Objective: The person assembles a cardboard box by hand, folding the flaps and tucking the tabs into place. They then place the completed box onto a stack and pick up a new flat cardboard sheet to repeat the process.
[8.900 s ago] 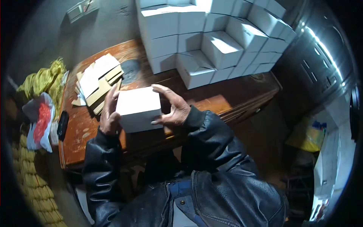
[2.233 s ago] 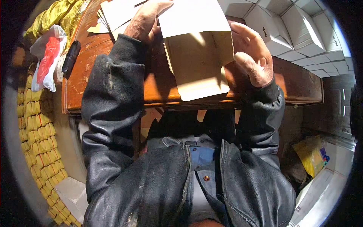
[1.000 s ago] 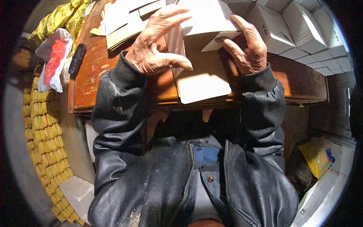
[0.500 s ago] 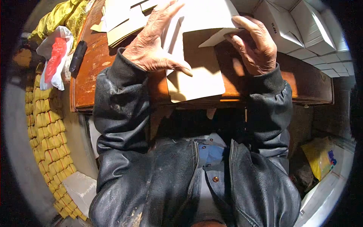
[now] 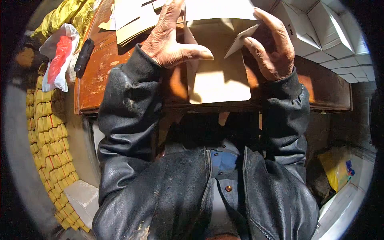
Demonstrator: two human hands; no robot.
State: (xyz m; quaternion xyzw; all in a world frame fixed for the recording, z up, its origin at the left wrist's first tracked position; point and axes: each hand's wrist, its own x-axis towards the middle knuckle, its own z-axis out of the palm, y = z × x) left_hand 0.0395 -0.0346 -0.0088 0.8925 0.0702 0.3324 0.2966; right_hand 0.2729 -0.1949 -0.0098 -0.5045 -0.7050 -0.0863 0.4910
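Note:
A partly folded cardboard box (image 5: 220, 86), white outside and tan inside, lies over the near edge of the wooden table (image 5: 96, 80), its open end and long flap facing me. My left hand (image 5: 170, 42) is at its left side, thumb stretched over the opening and fingers partly cut off by the top of the view. On the right, my right hand (image 5: 274, 46) holds the box, with a small side flap (image 5: 241, 40) between thumb and fingers.
Flat card sheets (image 5: 136, 24) lie at the table's back left, near a dark cylindrical object (image 5: 84, 56) and a red item in a white bag (image 5: 60, 60). White boxes (image 5: 300, 30) stand at the back right. Yellow bundles (image 5: 52, 136) are stacked at left.
The box has shifted slightly right and away from me, and its opening has widened. The small right flap now stands more steeply. My left thumb has moved up and to the right.

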